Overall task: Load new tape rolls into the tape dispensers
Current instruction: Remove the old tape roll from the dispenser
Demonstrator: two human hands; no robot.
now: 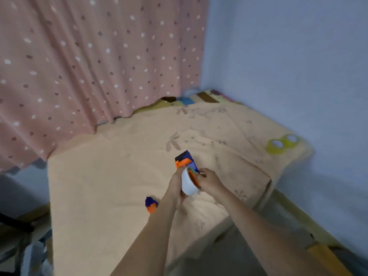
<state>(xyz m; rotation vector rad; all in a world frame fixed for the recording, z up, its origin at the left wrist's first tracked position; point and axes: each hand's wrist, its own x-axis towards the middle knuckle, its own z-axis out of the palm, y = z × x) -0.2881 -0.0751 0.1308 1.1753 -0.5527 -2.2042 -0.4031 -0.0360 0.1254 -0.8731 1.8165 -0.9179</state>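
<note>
Both hands are up over the middle of the bed (111,176), working one dispenser (186,160) between them. The left hand (176,184) is wrapped round the white roll (187,184) from the left side, fingers closed on it, and the roll sits at the near end of the blue-and-orange dispenser, whose head points away toward the curtain (79,56). The right hand (209,181) pinches in at the orange hub on the roll's right face; its fingertips are together there, though exactly what they hold is too blurred to say. Down on the peach blanket, just left of the left forearm, lies a second dispenser (151,205), partly hidden by that arm. Well off to the right, near the blue wall (288,66), two yellow rolls (282,145) sit side by side, touching, at the blanket's edge. Nothing lies between the hands and those rolls but bare blanket.
</note>
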